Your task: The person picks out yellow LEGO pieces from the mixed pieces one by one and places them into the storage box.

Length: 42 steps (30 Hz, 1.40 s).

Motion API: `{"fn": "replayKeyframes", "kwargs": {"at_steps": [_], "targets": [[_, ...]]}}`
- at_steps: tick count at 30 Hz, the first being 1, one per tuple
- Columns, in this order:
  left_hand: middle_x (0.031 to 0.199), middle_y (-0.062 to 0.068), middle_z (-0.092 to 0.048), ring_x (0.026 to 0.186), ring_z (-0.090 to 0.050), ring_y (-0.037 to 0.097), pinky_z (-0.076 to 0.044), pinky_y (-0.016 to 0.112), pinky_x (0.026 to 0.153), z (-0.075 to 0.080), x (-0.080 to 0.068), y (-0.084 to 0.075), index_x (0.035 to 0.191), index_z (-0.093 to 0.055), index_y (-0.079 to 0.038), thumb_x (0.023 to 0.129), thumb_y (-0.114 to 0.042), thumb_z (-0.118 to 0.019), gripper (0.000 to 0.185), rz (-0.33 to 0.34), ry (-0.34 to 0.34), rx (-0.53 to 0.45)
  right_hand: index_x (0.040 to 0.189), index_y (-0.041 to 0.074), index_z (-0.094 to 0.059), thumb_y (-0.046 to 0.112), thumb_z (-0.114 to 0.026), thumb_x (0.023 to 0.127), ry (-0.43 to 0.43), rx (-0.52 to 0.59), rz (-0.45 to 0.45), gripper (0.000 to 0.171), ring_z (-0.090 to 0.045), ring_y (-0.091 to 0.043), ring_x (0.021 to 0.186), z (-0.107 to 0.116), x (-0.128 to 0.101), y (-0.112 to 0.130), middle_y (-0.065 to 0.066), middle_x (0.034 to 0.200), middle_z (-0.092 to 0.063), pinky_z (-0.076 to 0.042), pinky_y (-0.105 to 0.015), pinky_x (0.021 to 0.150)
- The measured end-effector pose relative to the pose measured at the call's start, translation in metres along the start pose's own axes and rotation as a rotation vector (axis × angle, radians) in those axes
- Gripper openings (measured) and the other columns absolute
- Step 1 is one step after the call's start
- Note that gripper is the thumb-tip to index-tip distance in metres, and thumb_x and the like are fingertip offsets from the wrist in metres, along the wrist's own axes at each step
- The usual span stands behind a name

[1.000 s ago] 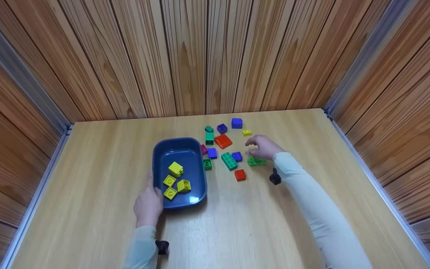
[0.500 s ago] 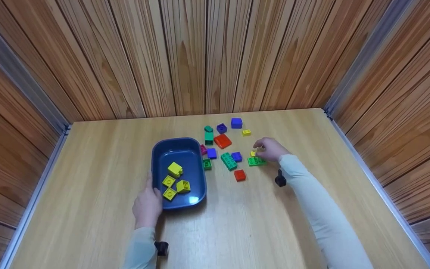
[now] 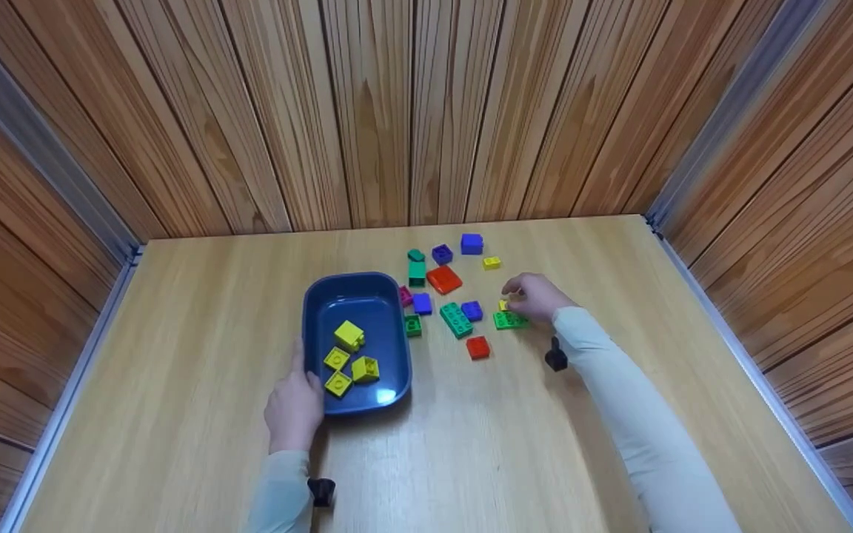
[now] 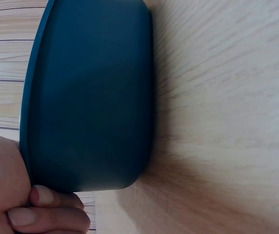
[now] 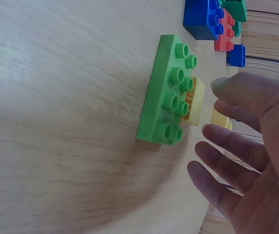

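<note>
A blue tray [image 3: 391, 348] sits left of centre on the wooden table and holds several yellow bricks [image 3: 349, 334]. My left hand [image 3: 295, 403] grips its near left corner, thumb on the rim; the left wrist view shows the curled fingers [image 4: 46, 209] against the tray's wall [image 4: 90, 92]. My right hand [image 3: 537, 296] hovers with fingers spread just beside a small yellow brick [image 3: 503, 304] that lies against a light green brick [image 3: 509, 320]. In the right wrist view that hand [image 5: 227, 105] touches neither the green brick [image 5: 171, 92] nor the yellow brick [image 5: 195, 102].
Loose bricks lie between tray and right hand: a red plate [image 3: 443, 279], a long dark green brick [image 3: 455, 319], blue ones [image 3: 471, 310], a small red one [image 3: 477, 347], another small yellow [image 3: 492, 262]. Wooden walls enclose the table on three sides.
My right hand has shifted a little right and down onto the spot by the small yellow brick, then stayed there. The left hand and tray have not moved.
</note>
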<state>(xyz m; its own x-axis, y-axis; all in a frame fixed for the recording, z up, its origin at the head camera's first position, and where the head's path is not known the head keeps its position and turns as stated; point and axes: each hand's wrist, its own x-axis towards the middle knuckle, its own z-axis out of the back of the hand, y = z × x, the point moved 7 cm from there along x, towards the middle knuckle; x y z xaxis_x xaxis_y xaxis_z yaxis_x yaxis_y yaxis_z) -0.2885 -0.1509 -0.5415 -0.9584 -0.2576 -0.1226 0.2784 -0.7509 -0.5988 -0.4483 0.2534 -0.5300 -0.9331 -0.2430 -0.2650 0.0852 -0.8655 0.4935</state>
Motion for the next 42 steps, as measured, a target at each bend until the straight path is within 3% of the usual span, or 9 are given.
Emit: {"fn": "replayKeyframes", "kwargs": {"at_steps": [22,31,42], "targets": [[0.061,0.007,-0.050,0.052,-0.048,0.022,-0.038,0.033,0.055,-0.002,0.000,0.000,0.155,-0.012,-0.021,0.099,-0.018,-0.046,0.066,0.010,0.013,-0.015,0.116,0.011,-0.067,0.014,-0.066,0.090,0.011,0.021,-0.017,0.026,-0.056,-0.027,0.105,-0.014,0.012,-0.001,-0.008,0.113,-0.062,-0.044,-0.047,0.094],[0.058,0.007,-0.047,0.050,-0.046,0.023,-0.035,0.033,0.050,0.001,-0.001,0.000,0.154,-0.017,-0.018,0.097,-0.017,-0.047,0.064,-0.009,-0.036,0.008,0.109,0.009,-0.070,0.012,-0.064,0.089,0.005,-0.050,0.052,0.020,-0.058,-0.027,0.100,-0.015,0.014,0.005,-0.010,0.109,-0.063,-0.045,-0.046,0.093],[0.062,0.007,-0.049,0.053,-0.047,0.022,-0.036,0.034,0.054,-0.001,0.002,0.001,0.155,-0.013,-0.019,0.099,-0.017,-0.045,0.064,0.011,-0.004,-0.005,0.108,0.011,-0.071,0.012,-0.066,0.089,0.008,-0.020,-0.008,0.020,-0.059,-0.025,0.097,-0.016,0.014,0.001,-0.008,0.107,-0.064,-0.046,-0.045,0.092]]}}
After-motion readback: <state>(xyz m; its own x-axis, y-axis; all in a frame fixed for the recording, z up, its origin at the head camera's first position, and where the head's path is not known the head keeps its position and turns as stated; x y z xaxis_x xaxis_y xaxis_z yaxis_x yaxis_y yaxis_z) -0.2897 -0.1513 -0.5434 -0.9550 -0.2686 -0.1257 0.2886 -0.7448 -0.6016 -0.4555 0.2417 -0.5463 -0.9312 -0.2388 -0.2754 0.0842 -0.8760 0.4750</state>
